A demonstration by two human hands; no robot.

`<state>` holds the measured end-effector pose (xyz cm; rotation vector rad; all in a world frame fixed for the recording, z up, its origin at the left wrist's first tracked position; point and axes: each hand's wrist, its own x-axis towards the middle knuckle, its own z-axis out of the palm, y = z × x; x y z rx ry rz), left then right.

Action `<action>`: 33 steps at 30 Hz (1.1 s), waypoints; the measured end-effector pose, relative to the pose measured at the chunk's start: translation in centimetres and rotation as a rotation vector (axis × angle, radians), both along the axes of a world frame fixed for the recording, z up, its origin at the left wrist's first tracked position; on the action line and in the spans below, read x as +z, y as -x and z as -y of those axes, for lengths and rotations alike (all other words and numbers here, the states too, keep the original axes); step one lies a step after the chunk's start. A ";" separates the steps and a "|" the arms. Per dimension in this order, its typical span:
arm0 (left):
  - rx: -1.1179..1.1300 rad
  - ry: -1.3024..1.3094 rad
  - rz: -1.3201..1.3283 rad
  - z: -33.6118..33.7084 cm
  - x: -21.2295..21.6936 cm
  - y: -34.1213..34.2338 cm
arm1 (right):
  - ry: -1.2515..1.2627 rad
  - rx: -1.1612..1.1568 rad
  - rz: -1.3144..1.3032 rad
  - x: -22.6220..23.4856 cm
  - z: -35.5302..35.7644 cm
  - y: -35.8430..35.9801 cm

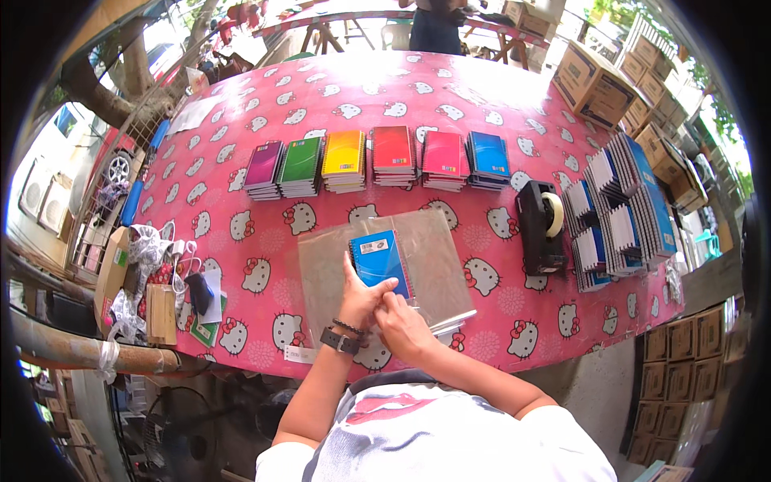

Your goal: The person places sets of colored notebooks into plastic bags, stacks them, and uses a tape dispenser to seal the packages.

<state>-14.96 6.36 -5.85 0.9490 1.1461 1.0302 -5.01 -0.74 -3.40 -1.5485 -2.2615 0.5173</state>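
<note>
A blue spiral notebook (379, 259) lies on a clear plastic bag (438, 265) on the pink patterned tablecloth (482, 96). My left hand (361, 297) rests on the notebook's near edge, fingers over its lower corner. My right hand (399, 321) sits just beside it at the bag's near edge, pinching the plastic by the notebook. A dark watch and bead bracelet are on my left wrist.
Six stacks of notebooks (377, 159), purple, green, yellow, red, pink and blue, line the table's middle. A black tape dispenser (540, 227) and fanned notebook piles (622, 213) stand at right. Cardboard boxes (594, 84) sit far right; string and small items (173, 285) lie at left.
</note>
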 end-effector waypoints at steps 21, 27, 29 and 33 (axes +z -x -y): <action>-0.089 -0.237 -0.344 0.0 -4.3 1.1 | 0.410 -0.206 -1.105 -0.5 -22.0 -4.1; -0.050 -0.289 -0.271 0.2 -5.5 1.2 | 0.259 -0.386 -0.813 -4.7 -13.9 -6.9; -0.054 -0.236 -0.187 0.3 -5.5 1.5 | 0.630 -0.422 -0.900 -6.5 -10.1 -7.0; -0.069 -0.122 -0.014 0.7 -5.1 1.8 | 0.511 -0.256 -0.781 -5.9 -7.8 -6.2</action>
